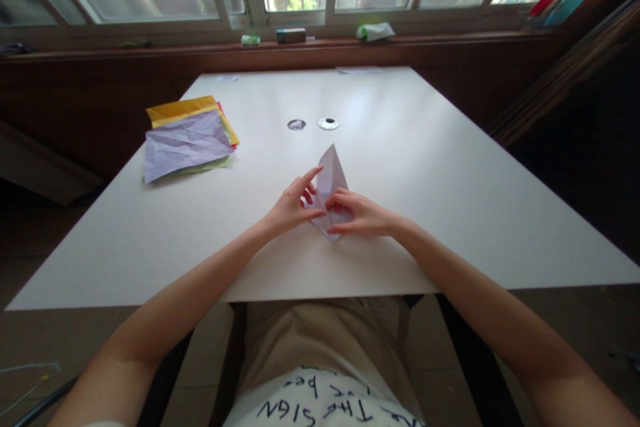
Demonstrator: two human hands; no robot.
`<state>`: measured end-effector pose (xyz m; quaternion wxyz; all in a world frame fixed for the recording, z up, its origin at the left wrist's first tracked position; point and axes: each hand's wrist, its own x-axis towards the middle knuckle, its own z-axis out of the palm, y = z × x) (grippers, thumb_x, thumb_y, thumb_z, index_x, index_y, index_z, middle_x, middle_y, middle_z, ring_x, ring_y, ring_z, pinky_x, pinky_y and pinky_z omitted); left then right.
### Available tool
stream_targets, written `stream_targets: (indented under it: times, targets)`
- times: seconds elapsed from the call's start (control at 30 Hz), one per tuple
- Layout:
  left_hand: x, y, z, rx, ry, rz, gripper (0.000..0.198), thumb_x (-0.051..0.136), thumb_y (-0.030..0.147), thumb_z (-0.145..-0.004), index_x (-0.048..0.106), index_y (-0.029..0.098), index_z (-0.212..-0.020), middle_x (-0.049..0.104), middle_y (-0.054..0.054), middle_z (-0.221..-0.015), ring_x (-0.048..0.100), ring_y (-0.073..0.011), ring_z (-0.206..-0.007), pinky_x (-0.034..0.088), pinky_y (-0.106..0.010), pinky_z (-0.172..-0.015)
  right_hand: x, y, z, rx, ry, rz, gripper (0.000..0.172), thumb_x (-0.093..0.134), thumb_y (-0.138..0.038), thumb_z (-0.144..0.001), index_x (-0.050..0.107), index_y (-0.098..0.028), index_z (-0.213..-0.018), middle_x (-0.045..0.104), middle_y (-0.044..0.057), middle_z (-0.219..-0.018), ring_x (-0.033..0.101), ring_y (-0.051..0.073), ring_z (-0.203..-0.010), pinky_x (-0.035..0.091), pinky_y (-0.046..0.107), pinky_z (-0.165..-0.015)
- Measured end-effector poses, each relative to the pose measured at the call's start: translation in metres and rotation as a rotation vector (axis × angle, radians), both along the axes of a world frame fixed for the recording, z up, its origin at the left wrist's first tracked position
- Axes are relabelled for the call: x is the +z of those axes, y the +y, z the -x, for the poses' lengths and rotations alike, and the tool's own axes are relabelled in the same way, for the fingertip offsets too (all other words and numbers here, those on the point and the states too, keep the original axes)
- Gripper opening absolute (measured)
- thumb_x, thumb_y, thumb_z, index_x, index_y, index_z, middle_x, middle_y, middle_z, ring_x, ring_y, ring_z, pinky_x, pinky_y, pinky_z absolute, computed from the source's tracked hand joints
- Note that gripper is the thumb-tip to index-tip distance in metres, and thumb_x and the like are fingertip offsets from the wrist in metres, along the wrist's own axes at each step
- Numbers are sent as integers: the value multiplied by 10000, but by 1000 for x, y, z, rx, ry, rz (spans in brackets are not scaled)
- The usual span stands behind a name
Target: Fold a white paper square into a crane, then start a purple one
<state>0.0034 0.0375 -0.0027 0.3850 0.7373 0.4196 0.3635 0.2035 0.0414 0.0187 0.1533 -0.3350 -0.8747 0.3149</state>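
Note:
A folded sheet of pale lilac paper (332,177) lies near the front of the white table, its pointed tip facing away from me. Along the paper's left side is my left hand (296,202), thumb and index finger spread apart, the index fingertip touching the upper left edge. My right hand (357,212) is over the lower right part, its fingers curled and pressing on the paper, with the thumb near the bottom point. Some of the lower folds are hidden by my fingers.
At the table's left lies a stack of coloured paper (187,140), creased lilac on top, with yellow, red and green beneath. Two round metallic discs (297,125) sit beyond the folded paper. Small packets and a box (291,35) stand on the windowsill behind the table (450,213).

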Motion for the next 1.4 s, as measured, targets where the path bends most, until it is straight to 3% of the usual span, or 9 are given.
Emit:
stream_targets:
  times: [0.23, 0.53, 0.6, 0.67, 0.73, 0.83, 1.13, 1.4]
  targets:
    - [-5, -2, -4, -13, 37, -58, 864, 702, 192, -632, 243, 326, -1352, 467, -1, -895, 474, -79, -693, 448, -193, -594, -6, 4, 5, -168, 77, 55, 241, 501, -368, -811, 590, -154, -743, 530, 4, -672, 453, 95, -595, 344, 224, -550]
    - [-3, -4, -6, -23, 73, -97, 768, 662, 182, -647, 288, 265, -1312, 483, -21, -928, 497, -93, -718, 437, -208, -594, -17, 2, 13, -259, 144, -75, 141, 581, -272, -739, 562, -157, -659, 503, -20, -633, 439, 75, -552, 339, 204, -539]
    - [0, -6, -7, -3, 113, -112, 609, 653, 190, -646, 403, 212, -1201, 497, -11, -874, 491, -94, -696, 422, -212, -584, -16, 2, 13, -268, 143, -87, 135, 584, -268, -733, 564, -158, -658, 510, -14, -659, 449, 76, -561, 347, 205, -545]
    - [3, -8, -8, 16, 183, -131, 313, 630, 205, -659, 515, 168, -947, 493, 12, -764, 466, -91, -642, 394, -213, -562, -16, 2, 13, -280, 136, -95, 124, 583, -258, -730, 568, -159, -657, 514, -11, -669, 455, 79, -569, 350, 207, -550]
    - [5, -9, -9, -2, 254, -153, 119, 601, 223, -683, 507, 161, -718, 469, 28, -674, 433, -85, -594, 363, -212, -544, -16, 2, 14, -286, 128, -100, 111, 583, -246, -725, 571, -159, -657, 516, -9, -670, 459, 83, -574, 352, 210, -555]
    - [7, -10, -9, -54, 311, -160, 167, 593, 263, -698, 487, 160, -619, 462, 33, -629, 423, -84, -575, 337, -210, -536, -18, 2, 14, -288, 137, -106, 99, 587, -244, -718, 576, -160, -665, 510, -11, -668, 460, 84, -572, 356, 211, -556]
    - [5, -10, -6, -100, 369, -181, 189, 645, 339, -678, 572, 167, -705, 510, 19, -681, 470, -103, -628, 354, -219, -576, -16, 2, 14, -287, 134, -99, 122, 587, -252, -719, 563, -157, -646, 495, -15, -654, 454, 82, -567, 354, 209, -550]
    - [7, -12, -6, -116, 433, -183, 223, 637, 385, -663, 575, 171, -661, 505, 25, -633, 451, -95, -589, 326, -215, -546, -16, 2, 13, -295, 132, -123, 130, 572, -267, -739, 575, -160, -665, 494, -11, -659, 449, 86, -575, 349, 211, -554]
